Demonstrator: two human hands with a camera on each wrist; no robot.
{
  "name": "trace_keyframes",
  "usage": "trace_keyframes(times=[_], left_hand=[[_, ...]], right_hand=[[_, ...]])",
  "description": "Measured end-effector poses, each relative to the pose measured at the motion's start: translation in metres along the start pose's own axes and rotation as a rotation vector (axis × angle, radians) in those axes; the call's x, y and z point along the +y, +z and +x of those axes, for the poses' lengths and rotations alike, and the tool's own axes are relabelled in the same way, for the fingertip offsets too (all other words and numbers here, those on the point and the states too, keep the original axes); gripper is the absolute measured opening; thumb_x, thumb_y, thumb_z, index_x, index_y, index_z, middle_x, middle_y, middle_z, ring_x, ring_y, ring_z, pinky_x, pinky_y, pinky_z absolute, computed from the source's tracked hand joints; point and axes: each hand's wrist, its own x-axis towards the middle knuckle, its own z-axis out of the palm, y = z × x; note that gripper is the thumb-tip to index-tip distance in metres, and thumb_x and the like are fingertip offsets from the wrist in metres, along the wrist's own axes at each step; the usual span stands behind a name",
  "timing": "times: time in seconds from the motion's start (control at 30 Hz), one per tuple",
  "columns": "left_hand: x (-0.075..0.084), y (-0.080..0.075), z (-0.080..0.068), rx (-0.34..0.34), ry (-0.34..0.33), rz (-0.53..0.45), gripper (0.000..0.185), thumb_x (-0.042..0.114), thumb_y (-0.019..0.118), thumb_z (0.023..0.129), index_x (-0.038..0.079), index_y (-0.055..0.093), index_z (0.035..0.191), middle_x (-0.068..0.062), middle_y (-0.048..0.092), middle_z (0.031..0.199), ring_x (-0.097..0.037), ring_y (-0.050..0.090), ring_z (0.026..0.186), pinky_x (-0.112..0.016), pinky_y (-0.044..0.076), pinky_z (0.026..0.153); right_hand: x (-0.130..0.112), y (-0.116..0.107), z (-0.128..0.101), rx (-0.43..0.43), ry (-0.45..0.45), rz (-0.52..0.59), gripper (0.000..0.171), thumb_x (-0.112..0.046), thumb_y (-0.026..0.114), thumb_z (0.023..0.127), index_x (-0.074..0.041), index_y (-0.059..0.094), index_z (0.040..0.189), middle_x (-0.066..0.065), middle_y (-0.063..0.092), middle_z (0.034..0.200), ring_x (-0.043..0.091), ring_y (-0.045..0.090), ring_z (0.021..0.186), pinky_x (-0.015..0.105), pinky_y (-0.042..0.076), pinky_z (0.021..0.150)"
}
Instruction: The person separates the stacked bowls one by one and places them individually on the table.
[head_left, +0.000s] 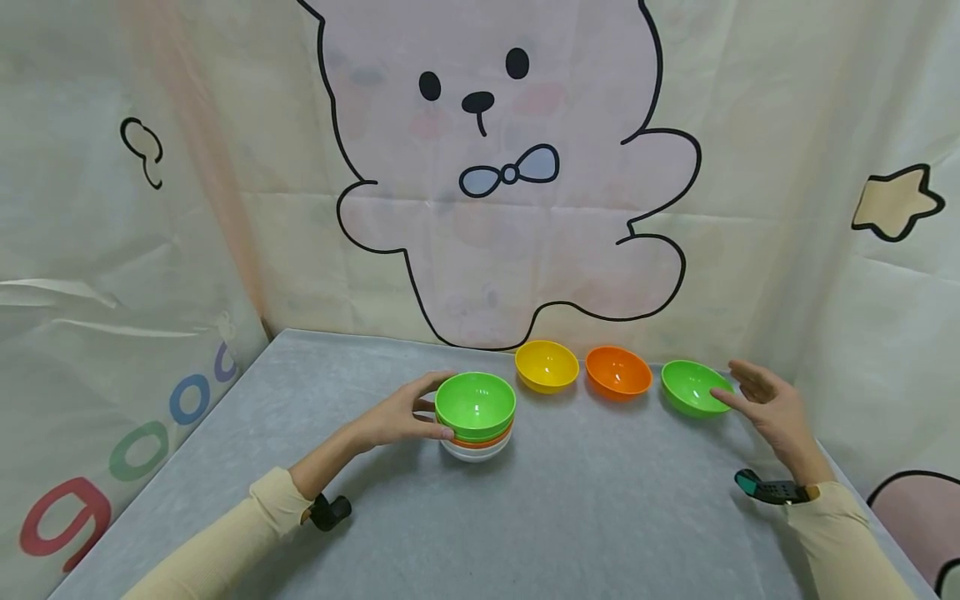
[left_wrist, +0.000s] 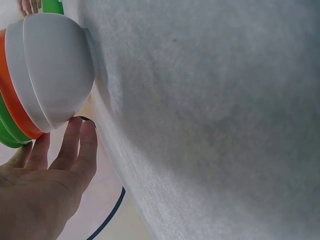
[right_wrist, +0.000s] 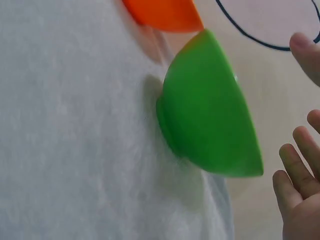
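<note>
A stack of three bowls [head_left: 476, 415], green over orange over white, stands mid-table. My left hand [head_left: 401, 414] cups its left side, with fingers round the back and the thumb at the front. In the left wrist view the fingers [left_wrist: 75, 150] lie against the stack's white bottom bowl [left_wrist: 50, 70]. A single green bowl [head_left: 692, 387] sits at the right end of a row. My right hand [head_left: 765, 400] hovers open just right of it, fingers spread. The right wrist view shows a small gap between the green bowl [right_wrist: 210, 120] and the right hand [right_wrist: 300, 185].
A yellow bowl [head_left: 547, 365] and an orange bowl [head_left: 618, 371] stand in the back row left of the green one. The grey felt table [head_left: 585, 517] is walled by a cloth backdrop [head_left: 510, 208] with a cartoon bear at the back and both sides.
</note>
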Motion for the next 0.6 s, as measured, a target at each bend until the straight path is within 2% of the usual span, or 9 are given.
trace_keyframes(times=[0.2, 0.27, 0.37, 0.5, 0.6], left_hand=[[-0.001, 0.000, -0.001, 0.000, -0.009, 0.002, 0.085, 0.016, 0.083, 0.088, 0.017, 0.034, 0.158, -0.007, 0.041, 0.153, -0.029, 0.058, 0.121, -0.043, 0.047, 0.101], [-0.001, 0.000, -0.001, 0.002, -0.010, 0.003, 0.085, 0.017, 0.083, 0.088, 0.018, 0.034, 0.158, -0.006, 0.041, 0.153, -0.029, 0.058, 0.122, -0.043, 0.047, 0.101], [-0.001, -0.001, 0.000, 0.006, -0.011, 0.004, 0.085, 0.017, 0.083, 0.088, 0.018, 0.034, 0.157, -0.006, 0.042, 0.152, -0.030, 0.057, 0.123, -0.043, 0.047, 0.102], [-0.001, -0.001, 0.000, 0.005, -0.013, 0.004, 0.085, 0.017, 0.083, 0.088, 0.019, 0.034, 0.157, -0.006, 0.042, 0.152, -0.029, 0.058, 0.122, -0.043, 0.047, 0.101], [-0.002, -0.001, 0.000, 0.001, -0.012, 0.001, 0.085, 0.017, 0.083, 0.088, 0.019, 0.034, 0.158, -0.006, 0.042, 0.152, -0.029, 0.058, 0.122, -0.042, 0.048, 0.101]], right_hand=[[-0.013, 0.003, 0.003, 0.017, -0.003, -0.017, 0.067, -0.020, 0.077, 0.094, 0.003, 0.046, 0.149, 0.016, 0.051, 0.146, 0.018, 0.049, 0.134, 0.012, 0.040, 0.097], [-0.019, 0.006, 0.004, 0.019, -0.012, -0.013, 0.066, -0.020, 0.078, 0.093, 0.003, 0.048, 0.147, 0.015, 0.053, 0.144, 0.014, 0.051, 0.130, 0.012, 0.042, 0.096], [-0.028, 0.011, 0.005, 0.016, -0.033, 0.019, 0.062, -0.016, 0.080, 0.091, 0.003, 0.052, 0.143, 0.005, 0.057, 0.136, 0.009, 0.054, 0.123, 0.013, 0.044, 0.094], [-0.035, 0.020, 0.006, -0.014, -0.056, 0.062, 0.057, -0.011, 0.080, 0.091, 0.003, 0.054, 0.140, -0.006, 0.059, 0.130, 0.009, 0.056, 0.121, 0.013, 0.045, 0.092], [-0.039, 0.026, 0.006, -0.048, -0.050, 0.073, 0.057, -0.014, 0.080, 0.091, 0.001, 0.054, 0.140, 0.000, 0.059, 0.133, 0.014, 0.056, 0.122, 0.012, 0.045, 0.091]])
